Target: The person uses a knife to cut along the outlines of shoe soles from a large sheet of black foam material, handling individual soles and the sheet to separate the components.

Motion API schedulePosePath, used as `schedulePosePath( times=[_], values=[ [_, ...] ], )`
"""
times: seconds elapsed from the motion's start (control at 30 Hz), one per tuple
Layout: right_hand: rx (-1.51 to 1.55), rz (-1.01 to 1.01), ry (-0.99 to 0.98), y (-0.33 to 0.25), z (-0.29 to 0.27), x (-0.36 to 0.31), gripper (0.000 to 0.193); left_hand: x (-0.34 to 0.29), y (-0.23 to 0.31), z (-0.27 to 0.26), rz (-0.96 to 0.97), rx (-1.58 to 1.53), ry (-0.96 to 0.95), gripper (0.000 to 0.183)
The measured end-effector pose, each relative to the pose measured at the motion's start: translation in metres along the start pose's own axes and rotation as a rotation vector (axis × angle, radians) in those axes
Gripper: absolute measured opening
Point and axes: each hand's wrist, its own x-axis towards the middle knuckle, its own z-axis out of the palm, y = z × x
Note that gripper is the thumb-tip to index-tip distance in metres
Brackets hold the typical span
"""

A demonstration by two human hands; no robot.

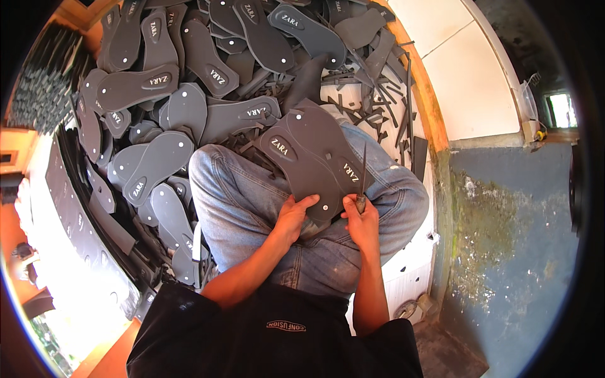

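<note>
Across my crossed legs lies a dark grey foam sheet with a pair of sandal soles [309,160] side by side, each bearing pale lettering and a white dot. My left hand [293,215] grips the near left edge of this sheet, thumb on top and fingers underneath. In my right hand [362,223] is a knife [362,183] with a thin pointed blade and a short handle. The blade points away from me, over the right-hand sole. Both hands are close together at the near end of the sheet.
Loose cut soles [157,157] heap up to the left and far side. Thin dark offcut strips [378,113] litter the white floor at far right. Stacked foam [47,75] stands far left, beside a large sheet [82,220]. A wooden edge [422,82] and a blue-grey wall [523,252] bound the right.
</note>
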Motion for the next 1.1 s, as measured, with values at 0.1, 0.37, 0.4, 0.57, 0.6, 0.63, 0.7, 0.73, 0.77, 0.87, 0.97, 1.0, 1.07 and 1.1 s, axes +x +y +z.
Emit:
schedulePosePath(
  times=[0.1, 0.37, 0.4, 0.57, 0.6, 0.63, 0.7, 0.73, 0.77, 0.87, 0.97, 1.0, 1.07, 1.1],
  values=[
    [0.249, 0.107, -0.080, -0.014, 0.005, -0.012, 0.028, -0.002, 0.011, 0.007, 0.006, -0.112, -0.055, 0.041],
    [0.548, -0.040, 0.046, -0.034, -0.021, -0.050, 0.024, -0.048, 0.089, -0.056, 0.355, -0.786, -0.594, 0.023],
    [0.489, 0.014, -0.005, -0.031, -0.020, -0.049, 0.024, -0.054, 0.104, -0.062, 0.414, -0.760, -0.611, 0.023],
    [0.365, 0.031, -0.159, -0.036, -0.002, -0.072, 0.022, -0.073, 0.111, -0.055, 0.375, -0.278, -0.165, 0.037],
    [0.356, 0.008, -0.155, -0.037, 0.001, -0.077, 0.023, -0.079, 0.110, -0.051, 0.265, -0.275, -0.234, 0.037],
    [0.346, -0.013, -0.149, -0.038, 0.003, -0.081, 0.023, -0.080, 0.103, -0.046, 0.267, -0.230, -0.184, 0.038],
    [0.306, -0.034, -0.149, -0.044, 0.006, -0.085, 0.023, -0.069, 0.088, -0.038, 0.294, -0.145, -0.096, 0.039],
    [0.271, -0.037, -0.165, -0.043, 0.004, -0.086, 0.023, -0.061, 0.084, -0.036, 0.337, -0.051, -0.063, 0.040],
    [0.234, -0.029, -0.170, -0.040, 0.000, -0.088, 0.023, -0.059, 0.081, -0.033, 0.287, -0.047, -0.060, 0.040],
    [0.029, -0.036, -0.189, -0.028, -0.011, -0.097, 0.021, -0.048, 0.070, -0.028, 0.171, -0.116, -0.006, 0.039],
    [-0.011, -0.052, -0.222, -0.014, -0.011, -0.096, 0.018, -0.033, 0.047, -0.033, 0.166, -0.283, 0.099, 0.038],
    [-0.006, -0.016, -0.226, -0.014, -0.012, -0.094, 0.018, -0.033, 0.041, -0.032, 0.196, -0.290, 0.109, 0.038],
    [0.001, 0.050, -0.240, -0.019, -0.014, -0.091, 0.017, -0.031, 0.034, -0.028, 0.208, -0.260, 0.118, 0.037],
    [0.008, 0.083, -0.245, -0.021, -0.015, -0.090, 0.017, -0.030, 0.033, -0.025, 0.190, -0.224, 0.115, 0.036]
  ],
)
